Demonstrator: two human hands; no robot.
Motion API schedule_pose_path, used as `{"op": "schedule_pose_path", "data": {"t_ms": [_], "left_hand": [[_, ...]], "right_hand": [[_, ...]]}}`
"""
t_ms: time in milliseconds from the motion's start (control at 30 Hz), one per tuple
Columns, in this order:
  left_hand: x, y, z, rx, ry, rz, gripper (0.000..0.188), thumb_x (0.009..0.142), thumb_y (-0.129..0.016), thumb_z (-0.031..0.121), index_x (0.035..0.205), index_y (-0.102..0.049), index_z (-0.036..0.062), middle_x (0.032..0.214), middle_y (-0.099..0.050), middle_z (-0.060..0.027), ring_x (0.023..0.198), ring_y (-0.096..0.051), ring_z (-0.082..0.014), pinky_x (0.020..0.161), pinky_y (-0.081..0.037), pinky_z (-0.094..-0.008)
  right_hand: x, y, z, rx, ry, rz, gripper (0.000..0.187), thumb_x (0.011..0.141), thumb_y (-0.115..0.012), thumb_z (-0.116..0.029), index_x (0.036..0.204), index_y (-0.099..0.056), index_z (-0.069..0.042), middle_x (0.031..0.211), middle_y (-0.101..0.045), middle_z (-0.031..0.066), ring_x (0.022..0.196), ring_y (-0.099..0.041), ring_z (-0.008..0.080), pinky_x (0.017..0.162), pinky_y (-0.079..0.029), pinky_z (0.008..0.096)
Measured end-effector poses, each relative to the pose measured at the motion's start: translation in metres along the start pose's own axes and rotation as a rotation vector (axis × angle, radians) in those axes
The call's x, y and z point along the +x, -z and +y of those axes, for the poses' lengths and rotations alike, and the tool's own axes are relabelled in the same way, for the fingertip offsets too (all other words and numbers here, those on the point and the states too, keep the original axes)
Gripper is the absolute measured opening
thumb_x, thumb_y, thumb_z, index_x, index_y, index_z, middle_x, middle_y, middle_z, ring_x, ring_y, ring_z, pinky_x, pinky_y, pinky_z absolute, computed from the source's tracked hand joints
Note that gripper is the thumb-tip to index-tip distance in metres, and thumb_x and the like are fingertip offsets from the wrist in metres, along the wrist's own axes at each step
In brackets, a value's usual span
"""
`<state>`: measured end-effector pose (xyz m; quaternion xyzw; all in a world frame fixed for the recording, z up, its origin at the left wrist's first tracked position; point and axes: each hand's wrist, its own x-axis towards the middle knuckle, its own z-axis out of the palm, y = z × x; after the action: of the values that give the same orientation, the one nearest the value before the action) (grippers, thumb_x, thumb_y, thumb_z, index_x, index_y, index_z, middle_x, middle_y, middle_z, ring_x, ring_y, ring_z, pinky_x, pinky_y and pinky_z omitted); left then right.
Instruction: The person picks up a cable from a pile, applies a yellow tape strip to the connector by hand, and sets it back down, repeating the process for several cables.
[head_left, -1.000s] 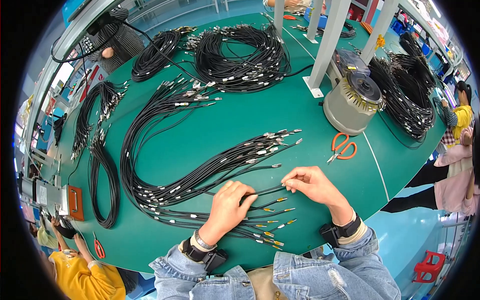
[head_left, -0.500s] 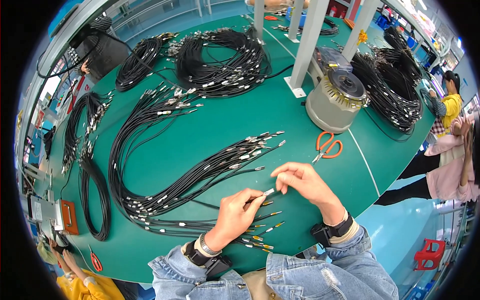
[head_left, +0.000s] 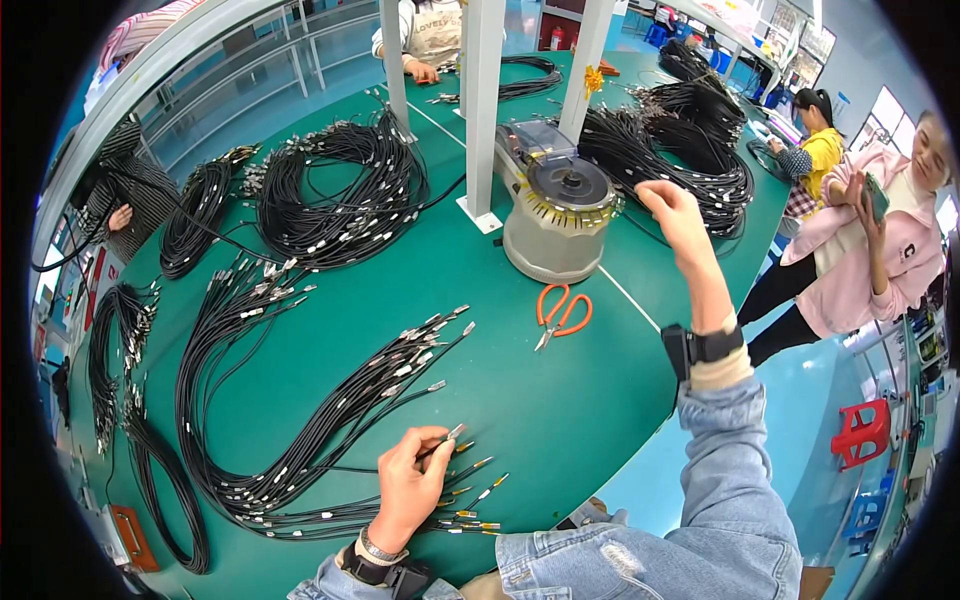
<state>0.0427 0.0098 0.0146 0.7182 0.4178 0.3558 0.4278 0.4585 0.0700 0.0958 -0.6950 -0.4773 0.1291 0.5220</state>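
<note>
My left hand [head_left: 408, 485] is closed in a pinch on a black cable, whose pale end [head_left: 456, 432] sticks out past the fingertips. Several other cable ends with yellow marks [head_left: 485, 524] lie on the table just beside it. Raised at the right, my right hand [head_left: 678, 222] has its thumb and fingers pressed together, close to the rim of a round grey dispenser [head_left: 553, 240] with a dark disc and yellow tabs. Whether something sits in that pinch is too small to tell. A long bundle of black cables [head_left: 330, 440] curves across the table left of my left hand.
Orange-handled scissors [head_left: 562, 318] lie before the dispenser. Coiled cable bundles [head_left: 335, 190] rest at the back left, more coils [head_left: 680, 150] behind the dispenser. A grey post [head_left: 484, 120] rises from the green table [head_left: 420, 290]. A person in pink [head_left: 860, 240] stands at the right.
My right hand has left the cable end near my left hand and reached up and right to the dispenser. My left hand still pinches the cable. The view has turned right.
</note>
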Motion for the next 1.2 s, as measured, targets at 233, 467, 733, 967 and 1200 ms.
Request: {"op": "schedule_pose_path", "data": {"t_ms": [233, 467, 733, 967, 1200], "left_hand": [[0.000, 0.002, 0.006, -0.044, 0.045, 0.001, 0.011, 0.081, -0.063, -0.003, 0.089, -0.056, -0.0028, 0.070, -0.061, -0.0038, 0.063, -0.056, -0.0053, 0.054, -0.044, -0.0187], [0.000, 0.004, 0.001, -0.034, 0.014, -0.009, 0.009, 0.081, -0.063, -0.002, 0.087, -0.056, -0.0029, 0.071, -0.062, -0.0039, 0.064, -0.057, -0.0057, 0.055, -0.044, -0.0186], [0.003, 0.004, 0.002, -0.100, -0.009, 0.069, 0.010, 0.082, -0.063, -0.001, 0.089, -0.058, -0.0040, 0.072, -0.063, -0.0053, 0.062, -0.056, -0.0041, 0.052, -0.042, -0.0184], [0.009, 0.015, 0.003, -0.138, 0.074, 0.126, 0.009, 0.083, -0.061, -0.001, 0.091, -0.057, -0.0041, 0.071, -0.062, -0.0036, 0.058, -0.054, -0.0039, 0.050, -0.041, -0.0178], [0.006, 0.012, 0.005, -0.266, 0.099, 0.182, 0.010, 0.085, -0.060, -0.001, 0.093, -0.057, -0.0041, 0.072, -0.063, -0.0034, 0.058, -0.053, -0.0022, 0.049, -0.039, -0.0170]], "right_hand": [[0.068, -0.001, 0.012, -0.158, -0.111, -0.347, 0.021, 0.086, -0.059, -0.018, 0.094, -0.065, 0.000, 0.085, -0.063, 0.0009, 0.081, -0.054, 0.0081, 0.073, -0.041, 0.0227], [0.086, 0.006, 0.009, -0.235, -0.133, -0.543, 0.014, 0.085, -0.059, -0.016, 0.085, -0.064, -0.003, 0.078, -0.059, -0.0024, 0.076, -0.051, 0.0069, 0.071, -0.040, 0.0216], [0.062, 0.003, -0.023, -0.014, -0.252, -0.328, 0.009, 0.083, -0.061, -0.014, 0.084, -0.063, -0.005, 0.074, -0.055, -0.0043, 0.069, -0.046, 0.0049, 0.065, -0.036, 0.0205], [-0.076, -0.075, -0.068, 0.581, -0.169, -0.361, 0.010, 0.083, -0.063, -0.013, 0.086, -0.061, -0.004, 0.079, -0.056, -0.0031, 0.074, -0.050, 0.0058, 0.068, -0.041, 0.0221], [-0.222, -0.164, -0.095, 0.812, -0.373, -0.504, 0.003, 0.084, -0.062, -0.003, 0.085, -0.060, 0.000, 0.083, -0.058, 0.0004, 0.078, -0.053, 0.0074, 0.072, -0.042, 0.0226]]}}
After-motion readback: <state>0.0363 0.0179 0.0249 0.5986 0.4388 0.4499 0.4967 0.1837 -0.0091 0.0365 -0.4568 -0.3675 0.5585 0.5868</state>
